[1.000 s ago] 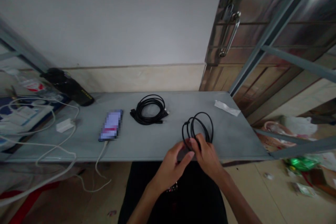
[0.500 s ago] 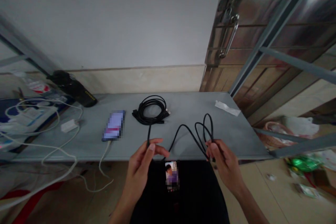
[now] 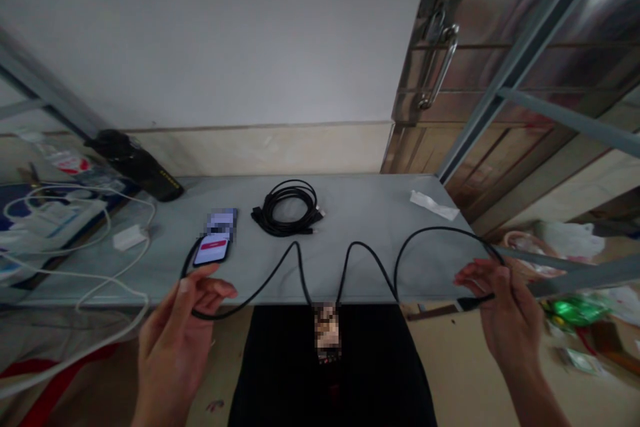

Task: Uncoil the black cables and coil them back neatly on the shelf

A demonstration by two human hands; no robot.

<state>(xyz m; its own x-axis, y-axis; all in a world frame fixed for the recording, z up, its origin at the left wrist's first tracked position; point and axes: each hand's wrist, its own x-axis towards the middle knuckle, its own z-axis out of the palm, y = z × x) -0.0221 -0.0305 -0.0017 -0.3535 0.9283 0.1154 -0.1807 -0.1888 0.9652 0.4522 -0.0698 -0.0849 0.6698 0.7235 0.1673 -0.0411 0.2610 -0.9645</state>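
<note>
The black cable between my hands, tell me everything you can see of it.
The black cable is thin and looks rubbery. Both left hand and right hand hold it, slack between them in two peaked humps and a wide arch on the right. By the right hand a dark plug with a lighter tip points left. At the left hand, a stretch curves up in front of the phone; pixelation hides the rest. Whether the dips touch the table can't be told.
</note>
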